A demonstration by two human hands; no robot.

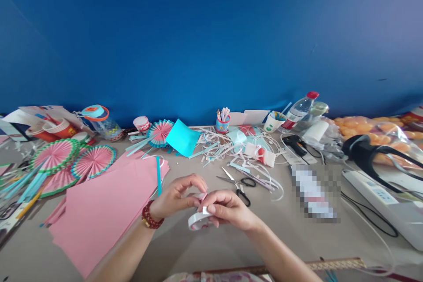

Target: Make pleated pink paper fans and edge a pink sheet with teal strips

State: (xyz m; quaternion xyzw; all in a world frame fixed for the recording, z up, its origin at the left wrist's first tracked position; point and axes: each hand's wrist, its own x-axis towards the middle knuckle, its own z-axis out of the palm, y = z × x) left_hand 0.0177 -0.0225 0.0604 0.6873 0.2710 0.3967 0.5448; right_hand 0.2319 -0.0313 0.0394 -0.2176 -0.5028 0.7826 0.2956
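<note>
My right hand (231,210) is closed on a roll of white tape (194,222), which hangs below its fingers. A small white end of tape (206,210) shows at the right thumb. Close beside it, my left hand (178,196), with a red bead bracelet (148,216) at the wrist, has its thumb and finger pinched on a small pale pink piece (200,195). The fingertips of both hands nearly meet, and the pink piece is partly hidden. Scissors (235,181) with black handles lie spread just beyond my right hand.
Pink paper sheets (102,211) lie at left, near pleated paper rosettes (93,161). Behind are a blue sheet (183,138), paper scraps (211,143), a pen cup (222,123) and a plastic bottle (299,112). A glue gun (295,144) and a power strip (383,202) are at right.
</note>
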